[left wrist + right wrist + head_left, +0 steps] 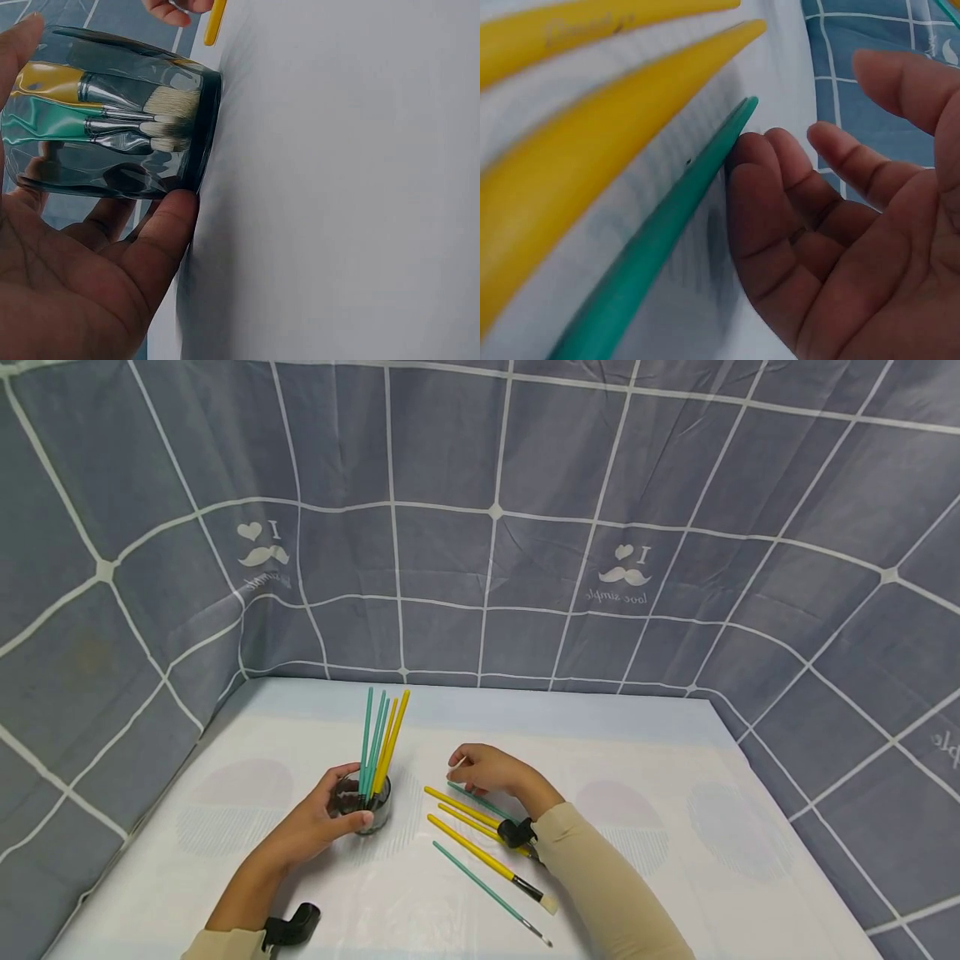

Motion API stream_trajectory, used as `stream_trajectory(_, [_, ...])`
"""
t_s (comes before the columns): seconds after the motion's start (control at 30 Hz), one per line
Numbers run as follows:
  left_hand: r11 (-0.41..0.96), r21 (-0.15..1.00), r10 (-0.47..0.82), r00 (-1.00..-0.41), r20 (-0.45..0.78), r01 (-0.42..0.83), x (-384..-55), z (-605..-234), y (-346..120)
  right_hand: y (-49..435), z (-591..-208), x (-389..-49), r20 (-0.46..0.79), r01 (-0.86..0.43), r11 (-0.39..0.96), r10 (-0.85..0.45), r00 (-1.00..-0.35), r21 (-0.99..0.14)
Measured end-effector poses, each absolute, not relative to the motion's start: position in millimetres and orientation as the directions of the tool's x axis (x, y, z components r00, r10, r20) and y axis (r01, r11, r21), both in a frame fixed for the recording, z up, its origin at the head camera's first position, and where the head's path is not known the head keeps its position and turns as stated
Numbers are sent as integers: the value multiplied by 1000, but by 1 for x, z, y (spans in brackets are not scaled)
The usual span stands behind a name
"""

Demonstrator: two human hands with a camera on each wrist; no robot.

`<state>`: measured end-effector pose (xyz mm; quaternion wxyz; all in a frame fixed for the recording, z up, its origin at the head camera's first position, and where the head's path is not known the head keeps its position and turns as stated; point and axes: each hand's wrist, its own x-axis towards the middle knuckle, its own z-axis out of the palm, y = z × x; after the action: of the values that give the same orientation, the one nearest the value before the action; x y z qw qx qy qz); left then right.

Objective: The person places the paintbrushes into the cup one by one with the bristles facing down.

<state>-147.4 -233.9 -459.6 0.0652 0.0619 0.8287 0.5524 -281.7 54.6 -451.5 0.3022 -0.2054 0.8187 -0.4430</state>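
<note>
My left hand point(318, 814) grips a clear glass point(127, 169) standing on the table, its fingers and thumb curled round the sides. Several paintbrushes point(381, 752) with green and yellow handles lean in that glass, bristles down. My right hand point(487, 770) hovers at the handle end of a green paintbrush point(656, 232) lying on the table. Its fingers are loosely bent beside that handle, and the thumb stands apart; whether they touch the brush, I cannot tell. The bristle end of this brush is hidden by the right wrist.
Next to the right forearm lie several more brushes, among them a thick yellow paintbrush point(480, 852) and a thin green paintbrush point(483, 887). A white patterned cloth covers the table point(645, 752). Behind it hangs a grey checked curtain point(442, 560).
</note>
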Motion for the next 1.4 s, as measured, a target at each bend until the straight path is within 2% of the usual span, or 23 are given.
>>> stream_trajectory(0.23, [377,926,175,-984,-37,33,-147,-460,-233,56,-456,-284,-331,-123,573,-622,-710,-811])
stream_trajectory(0.57, [378,926,172,-984,-42,27,-147,-460,-233,54,-457,-285,-325,-317,649,-672,-665,-692])
stream_trajectory(1.4, [358,934,165,-984,-60,3,-146,-459,-231,50,-449,-279,-263,-411,693,-648,-715,-592])
